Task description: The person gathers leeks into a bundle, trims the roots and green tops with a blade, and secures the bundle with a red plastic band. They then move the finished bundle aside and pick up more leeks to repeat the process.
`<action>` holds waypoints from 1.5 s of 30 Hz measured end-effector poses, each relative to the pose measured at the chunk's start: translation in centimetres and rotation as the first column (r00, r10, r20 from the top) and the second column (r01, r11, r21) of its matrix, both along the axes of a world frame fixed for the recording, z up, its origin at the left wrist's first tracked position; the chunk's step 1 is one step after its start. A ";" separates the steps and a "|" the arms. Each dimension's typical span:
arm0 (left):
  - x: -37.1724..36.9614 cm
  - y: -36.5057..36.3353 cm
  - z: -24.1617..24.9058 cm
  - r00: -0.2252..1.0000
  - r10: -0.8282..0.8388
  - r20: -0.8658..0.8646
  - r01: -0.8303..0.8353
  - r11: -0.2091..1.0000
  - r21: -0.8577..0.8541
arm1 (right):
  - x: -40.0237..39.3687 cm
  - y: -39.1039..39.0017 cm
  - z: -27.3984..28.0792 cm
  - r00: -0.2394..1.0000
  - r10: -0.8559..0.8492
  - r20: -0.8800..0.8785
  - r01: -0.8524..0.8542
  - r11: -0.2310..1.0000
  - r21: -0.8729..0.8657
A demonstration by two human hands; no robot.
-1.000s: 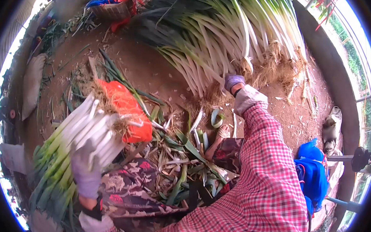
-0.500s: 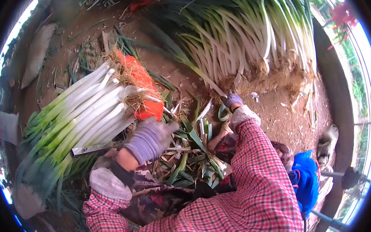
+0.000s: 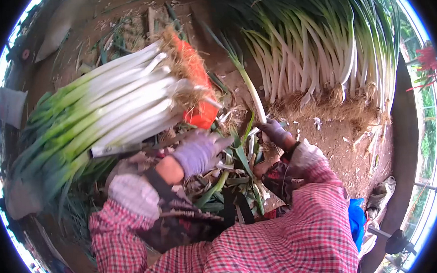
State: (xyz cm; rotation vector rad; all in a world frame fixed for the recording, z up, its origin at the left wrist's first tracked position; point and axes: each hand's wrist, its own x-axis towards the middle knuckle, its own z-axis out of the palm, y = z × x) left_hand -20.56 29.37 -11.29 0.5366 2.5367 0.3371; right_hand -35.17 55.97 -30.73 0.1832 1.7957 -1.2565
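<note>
Leek (image 3: 252,92) now drawn clear of the uncleaned pile (image 3: 317,47), gripped by right hand (image 3: 273,131); left hand (image 3: 198,152) (loosely curled, empty) has left the cleaned bundle (image 3: 113,115).

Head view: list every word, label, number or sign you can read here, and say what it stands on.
None can be read. No print shows on the cleaned leeks, the orange crate, the blue bag, the left hand or the right hand.
</note>
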 end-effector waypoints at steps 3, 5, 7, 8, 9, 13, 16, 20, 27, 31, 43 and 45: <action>0.4 1.5 1.2 0.994 0.064 -0.086 -0.076 0.986 -0.151 | 5.6 0.5 11.7 0.999 -0.033 0.017 0.035 0.985 -0.168; 1.1 2.6 -0.6 0.959 0.023 -0.283 -0.051 0.994 -0.093 | 9.1 1.3 19.6 0.999 -0.014 0.045 0.023 0.978 -0.207; 0.7 4.8 -3.1 0.799 -0.080 -0.596 0.052 0.997 -0.064 | 12.6 2.5 26.0 0.995 -0.001 0.105 0.017 0.989 -0.149; 0.4 6.0 -2.2 0.789 -0.048 -0.612 0.098 0.994 0.047 | 14.1 3.7 28.0 0.993 -0.004 0.118 0.021 0.990 -0.143; 0.0 7.1 -1.3 0.781 -0.022 -0.624 0.150 0.977 0.154 | 16.0 3.9 31.1 0.992 -0.002 0.128 0.022 0.988 -0.155; -3.4 9.8 -2.0 0.942 0.155 -0.297 -0.004 0.892 0.452 | 22.5 8.6 38.0 0.975 -0.171 0.142 0.202 0.948 -0.247; -3.6 7.4 1.3 0.906 0.402 -0.135 -0.181 0.654 0.735 | 25.7 11.0 41.1 0.979 -0.197 0.050 0.203 0.937 -0.283; -5.2 2.7 9.1 0.463 0.109 -0.880 0.146 0.969 0.197 | 27.8 11.1 42.1 0.972 -0.198 -0.127 0.140 0.922 -0.362; 5.6 -12.0 27.2 0.151 -0.036 -0.988 -0.318 0.944 -0.083 | 19.3 2.0 38.8 0.808 0.216 -0.547 -0.432 0.849 -0.304; 15.8 -18.4 28.8 0.118 -0.330 -0.937 -0.688 0.653 -0.317 | 12.5 -10.0 35.1 0.366 0.167 -0.915 -0.639 0.760 -0.118; 20.4 -25.3 10.5 0.710 0.416 -0.568 -0.699 0.509 -0.502 | 4.3 -27.3 20.4 0.002 0.408 -0.913 -0.608 0.726 0.323; 20.4 -24.3 9.8 0.703 0.365 -0.610 -0.701 0.500 -0.509 | 3.8 -26.8 19.7 -0.002 0.331 -0.943 -0.633 0.730 0.258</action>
